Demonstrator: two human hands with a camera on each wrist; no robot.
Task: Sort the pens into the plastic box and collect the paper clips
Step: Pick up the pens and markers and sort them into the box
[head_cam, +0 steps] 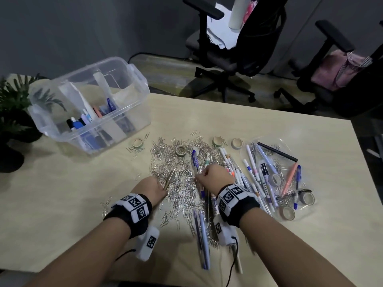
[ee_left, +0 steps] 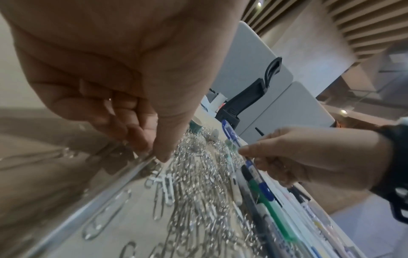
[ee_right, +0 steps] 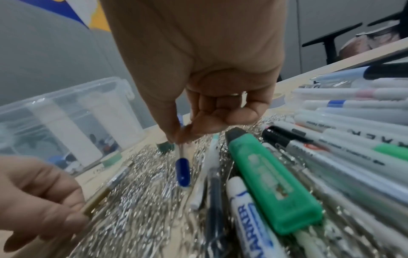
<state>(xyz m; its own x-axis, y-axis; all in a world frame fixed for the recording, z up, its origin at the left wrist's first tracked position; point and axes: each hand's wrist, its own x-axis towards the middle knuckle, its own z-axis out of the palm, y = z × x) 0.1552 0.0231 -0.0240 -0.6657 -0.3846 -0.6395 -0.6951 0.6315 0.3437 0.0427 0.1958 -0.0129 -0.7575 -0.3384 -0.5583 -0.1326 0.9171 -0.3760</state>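
A heap of silver paper clips [head_cam: 176,175] covers the middle of the table. My left hand [head_cam: 162,186] pinches a gold and silver pen [head_cam: 170,178] low over the heap; the pinch on the pen [ee_right: 106,188] also shows in the left wrist view [ee_left: 154,153]. My right hand [head_cam: 202,175] pinches a blue-capped pen [head_cam: 194,160] between thumb and fingers [ee_right: 180,137], its blue end [ee_right: 182,172] just above the clips. The clear plastic box [head_cam: 132,79] stands at the back left with several pens in it. More pens and markers [head_cam: 255,172] lie to the right.
Small tape rolls [head_cam: 217,140] sit among the clips and on a clear plastic sheet [head_cam: 304,206] at the right. A green highlighter [ee_right: 271,183] lies beside my right hand. A potted plant [head_cam: 12,112] stands at the left edge. Office chairs [head_cam: 238,48] are behind the table.
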